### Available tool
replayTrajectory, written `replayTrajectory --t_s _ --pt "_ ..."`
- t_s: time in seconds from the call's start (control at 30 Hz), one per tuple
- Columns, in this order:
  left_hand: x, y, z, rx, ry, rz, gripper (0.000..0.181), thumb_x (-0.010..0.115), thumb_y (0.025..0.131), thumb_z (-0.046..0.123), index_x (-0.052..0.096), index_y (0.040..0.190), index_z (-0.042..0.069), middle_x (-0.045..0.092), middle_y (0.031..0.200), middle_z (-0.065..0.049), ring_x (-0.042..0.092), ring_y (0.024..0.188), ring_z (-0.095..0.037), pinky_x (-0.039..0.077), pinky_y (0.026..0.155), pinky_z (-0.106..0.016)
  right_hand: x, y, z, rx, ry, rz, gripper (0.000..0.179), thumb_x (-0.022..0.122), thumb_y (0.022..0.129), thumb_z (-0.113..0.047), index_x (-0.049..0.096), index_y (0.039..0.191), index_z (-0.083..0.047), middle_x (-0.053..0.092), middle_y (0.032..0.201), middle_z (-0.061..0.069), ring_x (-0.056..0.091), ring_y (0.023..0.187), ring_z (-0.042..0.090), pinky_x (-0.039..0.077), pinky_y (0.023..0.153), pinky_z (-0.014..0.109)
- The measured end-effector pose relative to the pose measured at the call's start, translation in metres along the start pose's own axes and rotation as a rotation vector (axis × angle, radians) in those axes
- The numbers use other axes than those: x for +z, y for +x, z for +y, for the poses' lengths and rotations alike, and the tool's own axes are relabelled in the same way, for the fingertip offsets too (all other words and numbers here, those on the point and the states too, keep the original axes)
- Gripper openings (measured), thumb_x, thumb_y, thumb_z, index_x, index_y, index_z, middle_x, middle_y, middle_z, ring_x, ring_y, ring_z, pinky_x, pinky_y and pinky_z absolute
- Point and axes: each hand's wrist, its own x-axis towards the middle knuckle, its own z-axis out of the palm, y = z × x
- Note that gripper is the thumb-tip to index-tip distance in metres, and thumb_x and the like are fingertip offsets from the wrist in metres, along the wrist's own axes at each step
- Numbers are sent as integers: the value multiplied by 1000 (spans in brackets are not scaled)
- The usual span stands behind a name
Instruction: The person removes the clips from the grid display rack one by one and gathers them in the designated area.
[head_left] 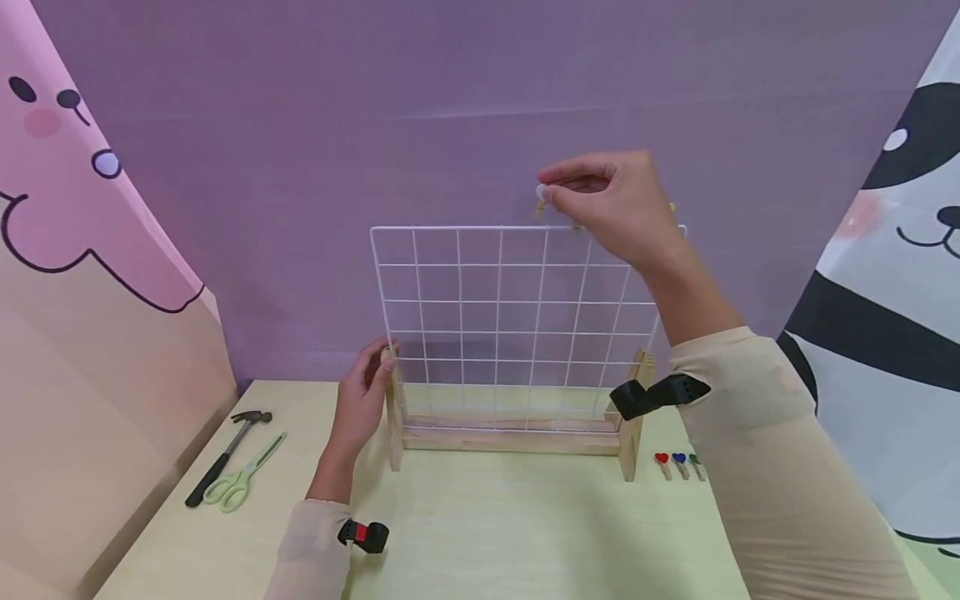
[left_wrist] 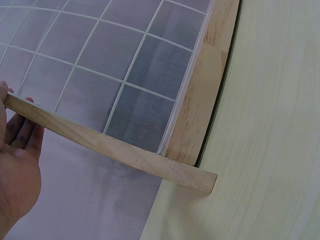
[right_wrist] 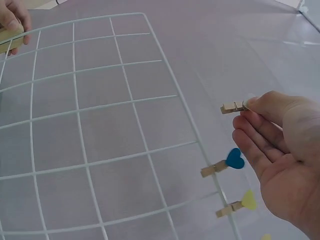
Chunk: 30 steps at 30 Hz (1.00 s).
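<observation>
My right hand (head_left: 618, 204) pinches a small wooden clothespin (right_wrist: 231, 107) with a white heart on it between thumb and fingertips. It is just above the top wire of a white wire grid (head_left: 450, 227). On that wire, below the hand in the right wrist view, sit a clothespin with a blue heart (right_wrist: 235, 159) and another with a yellow heart (right_wrist: 248, 200). The grid stands upright in a wooden stand (head_left: 510, 442). At its left side, my left hand (head_left: 362, 406) grips the top of the wooden upright (left_wrist: 100, 142), thumb on one side and fingers on the other.
Right of the stand, clothespins with a red heart (head_left: 662, 458), a dark blue heart (head_left: 678, 459) and a green heart (head_left: 695, 460) lie in a row on the table (head_left: 487, 533). A hammer (head_left: 225, 461) and light green scissors (head_left: 243, 477) lie at the left.
</observation>
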Motion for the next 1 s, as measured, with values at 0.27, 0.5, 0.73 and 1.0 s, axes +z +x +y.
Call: replayTrajectory --t_s 0.27,0.5,0.73,1.0 --pt "0 1 3 -7 44 -9 40 52 109 13 51 146 -1 62 142 -23 58 134 -37 51 107 -37 -15 -12 1 -40 3 15 19 78 91 -11 79 109 -3 78 92 -12 75 83 6 58 75 16" --pt "-1 1 2 -29 50 -8 40 52 109 14 51 147 1 61 144 -22 58 135 -32 49 109 -44 -32 -26 14 -78 -9 61 18 79 90 -8 80 106 -4 77 90 -15 73 80 2 57 75 13" --pt "-4 1 1 -24 30 -21 41 51 109 12 50 148 0 59 145 -24 57 135 -36 50 107 -30 -47 -44 30 -50 -50 67 21 78 91 -8 78 111 -1 77 90 -17 74 82 0 56 77 11" --pt "-4 1 2 -11 18 -19 41 52 109 11 50 147 -2 60 143 -26 57 134 -37 44 94 -6 -62 -61 50 -30 -95 82 25 76 93 -8 75 116 3 75 96 -18 74 84 -2 54 80 9"
